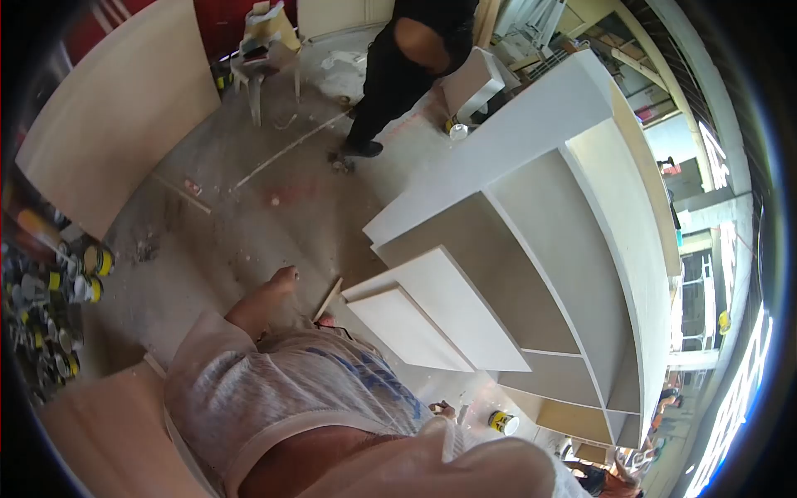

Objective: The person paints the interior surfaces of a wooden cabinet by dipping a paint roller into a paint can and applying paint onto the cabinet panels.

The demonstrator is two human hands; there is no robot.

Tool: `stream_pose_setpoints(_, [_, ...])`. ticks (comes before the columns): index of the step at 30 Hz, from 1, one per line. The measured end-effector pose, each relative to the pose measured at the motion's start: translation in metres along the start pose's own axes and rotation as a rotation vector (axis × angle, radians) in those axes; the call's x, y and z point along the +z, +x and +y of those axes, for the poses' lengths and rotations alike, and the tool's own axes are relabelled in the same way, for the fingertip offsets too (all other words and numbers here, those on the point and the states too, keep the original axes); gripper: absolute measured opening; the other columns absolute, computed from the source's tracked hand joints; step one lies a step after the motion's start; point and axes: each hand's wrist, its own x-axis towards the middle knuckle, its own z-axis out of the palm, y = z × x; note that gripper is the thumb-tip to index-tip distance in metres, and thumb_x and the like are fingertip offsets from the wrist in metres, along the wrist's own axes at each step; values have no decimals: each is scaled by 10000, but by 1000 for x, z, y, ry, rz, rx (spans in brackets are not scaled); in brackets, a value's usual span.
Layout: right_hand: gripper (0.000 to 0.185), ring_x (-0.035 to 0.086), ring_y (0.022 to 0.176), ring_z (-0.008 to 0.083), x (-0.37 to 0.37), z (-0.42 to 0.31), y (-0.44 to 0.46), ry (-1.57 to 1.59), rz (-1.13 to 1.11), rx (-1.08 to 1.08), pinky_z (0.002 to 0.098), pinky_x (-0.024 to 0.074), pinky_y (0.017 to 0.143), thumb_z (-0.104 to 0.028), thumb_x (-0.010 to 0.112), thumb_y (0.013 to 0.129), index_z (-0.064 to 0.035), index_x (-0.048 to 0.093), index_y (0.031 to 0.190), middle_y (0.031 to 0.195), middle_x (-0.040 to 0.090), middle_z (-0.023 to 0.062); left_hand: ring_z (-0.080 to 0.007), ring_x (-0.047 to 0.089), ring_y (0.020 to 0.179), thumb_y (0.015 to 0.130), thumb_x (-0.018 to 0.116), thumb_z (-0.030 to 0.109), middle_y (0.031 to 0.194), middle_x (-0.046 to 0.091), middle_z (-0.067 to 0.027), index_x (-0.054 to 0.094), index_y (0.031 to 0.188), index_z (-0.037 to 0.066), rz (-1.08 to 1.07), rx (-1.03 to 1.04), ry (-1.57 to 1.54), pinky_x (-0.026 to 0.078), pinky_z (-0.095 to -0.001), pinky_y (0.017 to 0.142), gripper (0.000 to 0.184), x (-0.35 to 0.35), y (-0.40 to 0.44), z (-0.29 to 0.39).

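Note:
My left hand (286,275) is over the floor on the left side of my body, small and foreshortened. Its fingers look curled in, and I cannot see whether they hold anything. Past my right shoulder, my right hand (447,409) is partly hidden by my sleeve. Its fingers are closed around something small and pale. Close to that hand stands a yellow-labelled paint can (503,422). In front of me, two white panels lean together, a smaller panel (407,328) over a larger panel (452,290). Behind them is a large white shelf unit (548,216) with several compartments.
Another person (398,75) in dark clothes stands beyond the shelf unit. A curved wooden panel (124,108) stands at the upper left, beside a stool (261,70). Several paint cans (62,307) crowd the left edge. A thin wood strip (184,193) lies on the floor.

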Motion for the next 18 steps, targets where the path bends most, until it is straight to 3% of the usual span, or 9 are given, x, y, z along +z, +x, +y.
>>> stream_pose_setpoints(1, [246,515,592,193,9,7,-8,-23,15,41,293,444,476,-195,484,769,-34,496,954,713,503,102,-326,553,947,786,536,121,1011,575,-185,512,937,18,-20,-28,3,458,-405,729,185,-5,18,-7])
stream_pose_setpoints(3, [191,504,563,187,52,26,-58,125,116,-132,311,434,455,-150,470,759,-52,497,921,696,501,75,-324,554,957,791,538,121,1031,575,-184,504,990,24,-50,-51,31,458,-401,729,223,-20,46,-24])
stream_pose_setpoints(5, [133,492,529,192,81,61,-101,387,64,-486,333,426,443,-126,483,764,-68,498,882,650,496,62,-315,553,968,813,525,153,1063,566,-182,482,1074,33,-44,-94,-15,452,-398,755,291,-47,55,-34])
stream_pose_setpoints(6, [133,492,529,192,93,73,-100,411,81,-472,333,426,443,-126,483,764,-68,498,882,650,496,62,-312,553,972,820,521,164,1074,563,-182,474,1102,36,-44,-105,-19,451,-397,764,314,-67,59,-34])
stream_pose_setpoints(7, [14,450,459,156,98,79,-99,242,122,-516,288,394,403,-87,479,755,-83,481,768,590,463,30,-307,554,975,832,506,187,1100,554,-171,449,1150,38,-164,-162,128,451,-397,772,356,-88,58,-31])
stream_pose_setpoints(9, [105,408,388,121,106,95,-115,73,177,-553,243,362,363,-49,475,745,-99,464,654,530,430,-2,-301,560,968,840,490,204,1116,550,-163,436,1184,34,-341,-178,343,455,-400,774,387,-123,63,-32])
stream_pose_setpoints(11, [29,436,421,110,133,98,-138,513,213,-119,225,382,385,-61,492,746,-82,500,729,550,428,-15,-299,573,947,832,488,194,1094,563,-169,463,1154,22,-383,-84,405,460,-406,761,366,-138,83,-74])
stream_pose_setpoints(14, [59,473,472,99,209,91,-243,507,351,-115,210,404,408,-85,479,770,-60,509,814,599,456,-11,-296,592,916,820,484,179,1062,581,-178,504,1110,4,-433,-5,501,469,-415,742,340,-155,111,-139])
stream_pose_setpoints(18, [119,476,495,95,195,131,-243,609,316,-40,210,417,418,-74,452,784,-56,498,892,624,454,-17,-292,617,866,799,485,156,991,612,-197,578,1016,-15,-551,2,605,479,-417,716,291,-185,97,-166])
